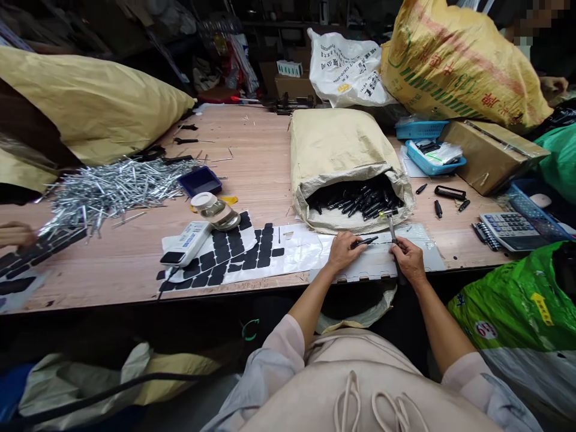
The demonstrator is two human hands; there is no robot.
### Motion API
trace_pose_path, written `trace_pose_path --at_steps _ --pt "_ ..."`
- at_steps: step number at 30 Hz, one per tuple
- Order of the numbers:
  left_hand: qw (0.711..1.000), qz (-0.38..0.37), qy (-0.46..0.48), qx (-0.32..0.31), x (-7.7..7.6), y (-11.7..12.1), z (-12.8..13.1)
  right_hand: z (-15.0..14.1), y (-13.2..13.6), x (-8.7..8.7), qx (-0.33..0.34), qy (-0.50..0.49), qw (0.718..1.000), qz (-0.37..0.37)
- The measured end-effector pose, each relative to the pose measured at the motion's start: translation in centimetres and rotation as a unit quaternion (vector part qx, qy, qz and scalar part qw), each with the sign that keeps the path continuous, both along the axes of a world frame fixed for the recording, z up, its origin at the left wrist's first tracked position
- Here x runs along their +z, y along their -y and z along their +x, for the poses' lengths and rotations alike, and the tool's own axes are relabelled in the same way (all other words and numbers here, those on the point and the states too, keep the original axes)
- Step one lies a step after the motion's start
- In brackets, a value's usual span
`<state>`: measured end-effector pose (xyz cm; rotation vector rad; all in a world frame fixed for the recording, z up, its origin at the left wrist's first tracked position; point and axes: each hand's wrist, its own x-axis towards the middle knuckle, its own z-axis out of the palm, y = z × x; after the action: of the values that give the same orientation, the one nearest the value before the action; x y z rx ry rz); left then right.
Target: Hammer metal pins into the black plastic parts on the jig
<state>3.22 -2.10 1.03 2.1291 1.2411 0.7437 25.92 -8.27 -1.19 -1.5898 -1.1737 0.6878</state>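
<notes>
My left hand is closed on a slim black plastic piece that lies on a clear plastic sheet at the table's near edge. My right hand grips the handle of a small hammer, whose metal head stands raised just above the piece. Right behind both hands an open tan sack lies on its side, its mouth full of several black plastic pieces.
Sheets of black adhesive pads, a small jar, a white handheld device and a pile of metal pins lie left. Another person's hand shows far left. Calculator, blue baskets, cardboard box and big bags sit right.
</notes>
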Motion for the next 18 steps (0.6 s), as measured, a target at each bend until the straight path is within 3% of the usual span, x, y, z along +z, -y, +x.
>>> trace_pose_path --at_steps 3,5,8,11,15,18 --pt "0.999 0.026 0.021 0.015 0.6 1.3 -0.5 0.0 0.1 0.1 0.009 -0.022 1.000 -0.005" --pt "0.999 0.041 0.018 0.002 1.0 3.4 -1.2 0.0 0.2 0.2 0.006 -0.041 0.999 -0.008" --pt "0.996 0.030 -0.004 -0.087 0.7 7.9 -2.9 0.0 0.1 0.0 0.005 -0.050 0.999 -0.008" --pt "0.986 -0.014 -0.046 -0.163 -0.8 11.9 -4.8 -0.1 0.1 -0.1 0.010 -0.042 0.999 -0.011" --pt "0.983 -0.101 -0.126 -0.089 -3.3 14.3 -6.4 -0.1 0.2 -0.1 0.009 -0.029 1.000 -0.007" --pt "0.972 -0.159 -0.159 -0.069 -3.4 14.1 -6.3 -0.1 0.2 -0.2 0.007 -0.007 1.000 0.000"
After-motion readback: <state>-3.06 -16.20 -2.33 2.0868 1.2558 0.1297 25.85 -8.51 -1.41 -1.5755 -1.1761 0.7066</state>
